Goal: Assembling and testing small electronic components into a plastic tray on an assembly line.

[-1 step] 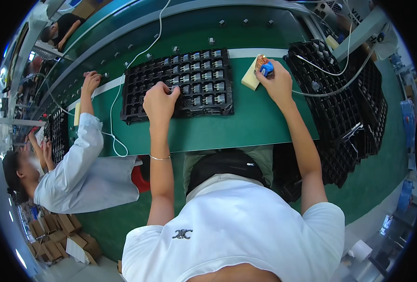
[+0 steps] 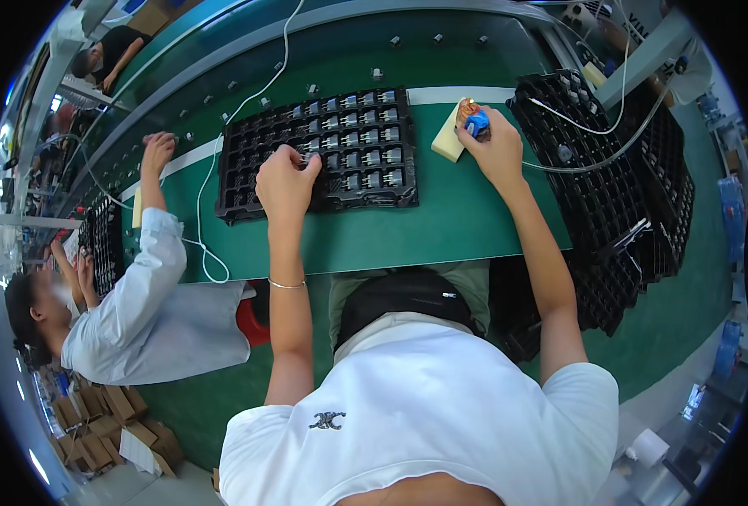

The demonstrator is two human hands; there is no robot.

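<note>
Bare green worktop stretches between the black tray and the near edge, with another open gap between tray and pale yellow block. Stacked dark trays crowd the right side; a white cable skirts the tray's left. Over the tray's middle, the left hand has its fingers narrow, pinching what seems a small metal part. The right hand grips a blue-and-copper lump beside the block. Rows of moulded pockets hold boxy grey pieces.
</note>
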